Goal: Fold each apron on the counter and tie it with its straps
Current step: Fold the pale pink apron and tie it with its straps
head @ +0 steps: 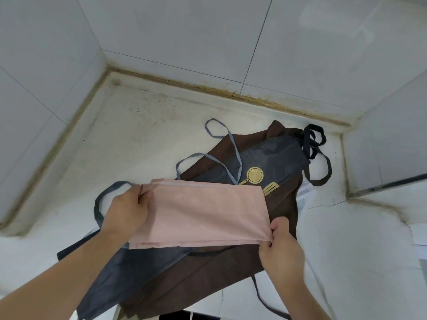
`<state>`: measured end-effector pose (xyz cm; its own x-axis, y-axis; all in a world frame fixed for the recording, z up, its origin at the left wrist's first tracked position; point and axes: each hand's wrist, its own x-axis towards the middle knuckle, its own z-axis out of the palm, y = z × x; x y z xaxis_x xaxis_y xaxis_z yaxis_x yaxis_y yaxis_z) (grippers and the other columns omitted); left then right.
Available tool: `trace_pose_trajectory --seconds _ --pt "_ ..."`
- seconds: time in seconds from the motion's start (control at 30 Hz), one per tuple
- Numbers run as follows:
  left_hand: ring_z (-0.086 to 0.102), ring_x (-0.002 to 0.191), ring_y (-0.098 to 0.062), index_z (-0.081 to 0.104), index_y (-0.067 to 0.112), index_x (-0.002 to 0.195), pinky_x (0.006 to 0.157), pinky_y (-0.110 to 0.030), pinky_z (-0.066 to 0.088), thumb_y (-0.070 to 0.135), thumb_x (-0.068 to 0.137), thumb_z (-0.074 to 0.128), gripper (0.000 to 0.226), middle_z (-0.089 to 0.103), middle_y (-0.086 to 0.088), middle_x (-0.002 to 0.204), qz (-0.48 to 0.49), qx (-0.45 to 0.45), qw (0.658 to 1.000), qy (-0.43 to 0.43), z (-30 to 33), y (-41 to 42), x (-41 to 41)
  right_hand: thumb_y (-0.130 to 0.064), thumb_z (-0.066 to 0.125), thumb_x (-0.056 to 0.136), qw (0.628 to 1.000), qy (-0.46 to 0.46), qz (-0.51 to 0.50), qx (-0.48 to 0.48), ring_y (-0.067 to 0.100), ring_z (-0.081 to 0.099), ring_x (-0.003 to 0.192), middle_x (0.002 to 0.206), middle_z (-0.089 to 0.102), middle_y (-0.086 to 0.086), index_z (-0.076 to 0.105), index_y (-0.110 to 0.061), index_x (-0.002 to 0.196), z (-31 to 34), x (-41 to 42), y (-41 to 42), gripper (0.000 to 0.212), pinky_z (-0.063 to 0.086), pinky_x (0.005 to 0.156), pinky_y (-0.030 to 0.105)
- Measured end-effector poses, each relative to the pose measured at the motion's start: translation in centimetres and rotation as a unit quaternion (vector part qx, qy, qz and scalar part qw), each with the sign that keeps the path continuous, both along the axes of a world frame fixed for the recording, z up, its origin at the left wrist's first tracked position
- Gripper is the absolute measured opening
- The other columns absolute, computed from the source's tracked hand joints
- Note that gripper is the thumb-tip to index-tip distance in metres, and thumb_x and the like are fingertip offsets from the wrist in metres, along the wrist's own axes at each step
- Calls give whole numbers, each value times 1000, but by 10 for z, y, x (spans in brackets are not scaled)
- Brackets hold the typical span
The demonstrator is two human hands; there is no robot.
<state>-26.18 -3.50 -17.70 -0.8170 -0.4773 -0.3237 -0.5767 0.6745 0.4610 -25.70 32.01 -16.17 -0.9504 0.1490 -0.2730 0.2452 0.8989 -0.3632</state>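
A pink apron (203, 211), folded into a long flat band, is held above the counter. My left hand (128, 210) grips its left end with thumb and fingers curled over the edge. My right hand (280, 247) pinches its lower right corner. Thin grey-blue straps (233, 144) trail from the pink apron's far edge across the cloth behind it. Under it lie a dark blue apron (275, 158) with a gold pan print and a brown apron (208, 271), both spread flat and overlapping.
The pale counter (143, 130) ends at tiled walls behind and on the left, with a grimy joint (208, 88) along the back. A wall block (388, 144) closes off the right. Dark straps (314, 139) bunch at the far right corner.
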Motion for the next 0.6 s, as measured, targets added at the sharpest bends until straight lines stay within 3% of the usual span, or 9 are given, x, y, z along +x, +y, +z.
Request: trace_pose_trajectory --seconds 0.07,0.13,0.2,0.3,0.37,0.43,0.5,0.6 --pt "64 69 -26 56 13 87 64 -38 49 31 107 49 28 60 -1 69 -21 -15 1000 -13 -2 -2 3 -15 71 87 999 -20 17 28 9 52 54 67 49 -11 33 -28 102 1 1 2 43 37 46 22" --pt "62 77 -32 55 7 97 68 -42 49 23 105 49 19 60 -6 80 -11 -34 999 -9 -1 3 4 -23 75 82 999 -45 21 16 10 57 67 81 52 -13 31 -31 104 4 -1 1 50 43 53 23" --pt "54 82 -37 52 -2 103 68 -48 46 5 95 56 11 56 -19 93 -2 -103 993 49 0 12 7 -28 80 70 998 -35 45 7 17 57 92 103 50 -11 38 -30 115 7 1 -2 61 52 73 30" --pt "53 98 -45 55 -6 118 79 -53 44 -7 74 56 44 54 -28 115 -63 -212 965 144 5 31 10 -32 68 65 991 -38 132 4 19 37 127 138 36 -7 37 -30 139 17 -3 -15 80 40 109 39" --pt "49 111 -40 57 3 127 92 -48 40 0 71 57 56 53 -19 131 -184 -193 950 164 10 49 8 -33 59 68 979 -68 187 -32 15 21 142 152 22 -13 29 -36 145 30 -11 -35 82 26 122 38" --pt "43 136 -33 53 16 140 109 -49 35 15 84 62 57 45 -8 150 -289 -132 939 127 1 68 10 -37 52 79 974 -40 212 -65 11 12 150 160 15 -16 30 -38 149 29 -19 -59 73 19 127 36" --pt "19 158 -26 35 29 159 124 -57 20 40 105 40 55 26 2 169 -343 -102 932 56 -17 77 19 -41 34 97 974 -4 217 -60 8 9 156 168 12 -17 27 -36 158 16 -20 -79 61 17 129 35" --pt "-7 162 -19 3 35 167 127 -58 -1 55 109 10 62 0 8 176 -357 -142 923 8 -42 59 32 -45 11 108 966 28 254 29 12 0 161 175 5 -11 12 -36 166 -24 -11 -83 58 16 130 42"
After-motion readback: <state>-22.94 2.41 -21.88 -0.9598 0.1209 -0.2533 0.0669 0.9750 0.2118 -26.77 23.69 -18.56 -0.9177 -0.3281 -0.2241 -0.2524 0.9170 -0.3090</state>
